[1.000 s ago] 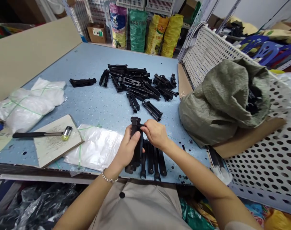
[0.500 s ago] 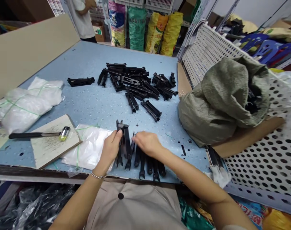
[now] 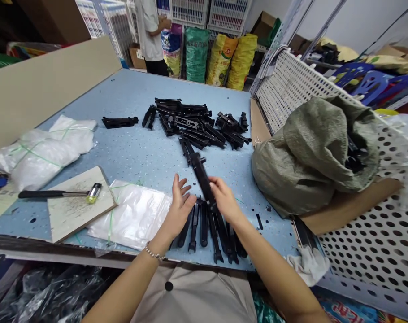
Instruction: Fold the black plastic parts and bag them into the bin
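Note:
My right hand grips a long black plastic part, tilted above the table with its upper end pointing away from me. Just left of it is my left hand, palm turned inward, fingers apart and nothing in them. Below both hands, a row of similar black parts lies side by side along the table's near edge, partly covered by my hands. Farther back is a loose pile of black parts, with a smaller heap to its right and a lone part to its left.
Flat clear plastic bags lie left of my hands, by a board carrying a black-handled tool and a lighter. A bulging grey-green sack leans against a perforated white panel. Someone stands beyond the table.
My left hand has let go of the black parts it held and opened. My right hand has left the row and now holds a part above it. The view has shifted slightly.

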Available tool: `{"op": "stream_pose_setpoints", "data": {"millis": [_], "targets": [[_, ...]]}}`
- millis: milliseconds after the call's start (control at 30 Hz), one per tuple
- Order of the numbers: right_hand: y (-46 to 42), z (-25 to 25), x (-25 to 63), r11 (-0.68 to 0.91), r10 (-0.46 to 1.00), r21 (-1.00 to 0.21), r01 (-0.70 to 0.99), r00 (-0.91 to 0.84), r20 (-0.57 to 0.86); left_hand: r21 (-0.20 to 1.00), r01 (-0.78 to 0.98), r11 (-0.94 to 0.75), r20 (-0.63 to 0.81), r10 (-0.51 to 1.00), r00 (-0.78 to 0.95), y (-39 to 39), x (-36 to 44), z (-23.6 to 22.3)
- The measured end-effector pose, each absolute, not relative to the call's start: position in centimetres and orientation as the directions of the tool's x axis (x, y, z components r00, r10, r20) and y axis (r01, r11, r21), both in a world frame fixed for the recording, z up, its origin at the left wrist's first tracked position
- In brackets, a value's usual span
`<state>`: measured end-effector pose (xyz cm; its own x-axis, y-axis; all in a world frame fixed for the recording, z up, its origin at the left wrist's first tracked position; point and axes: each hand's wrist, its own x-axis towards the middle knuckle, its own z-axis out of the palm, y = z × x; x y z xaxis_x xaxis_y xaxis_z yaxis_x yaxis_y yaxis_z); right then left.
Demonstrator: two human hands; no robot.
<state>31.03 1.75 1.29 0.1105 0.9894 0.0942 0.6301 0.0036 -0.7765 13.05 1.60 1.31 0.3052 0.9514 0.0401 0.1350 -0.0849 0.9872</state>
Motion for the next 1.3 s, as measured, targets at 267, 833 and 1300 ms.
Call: {"op": "stream_pose_setpoints", "data": {"millis": [267, 833, 1300], "targets": [[0.1, 4.5, 29.6, 0.233, 0.878, -0.608, 0.759, 0.104, 0.466, 0.998, 0.03, -0.06, 0.041, 0.9, 0.434, 0.3, 14.4, 5.5], [-5.1, 0.7, 25.8, 0.252, 0.967, -0.56, 0.789, -0.19, 0.168, 0.974, 0.203, -0.098, 0.048, 0.97, 0.238, 3.7, 12.4, 3.9], [-1.1, -2.0, 34.9, 0.057, 0.995, -0.216, 0.975, -0.038, 0.093, 0.898, 0.425, 0.113, -0.192, 0.97, 0.148, 1.1, 11.2, -2.7]]}}
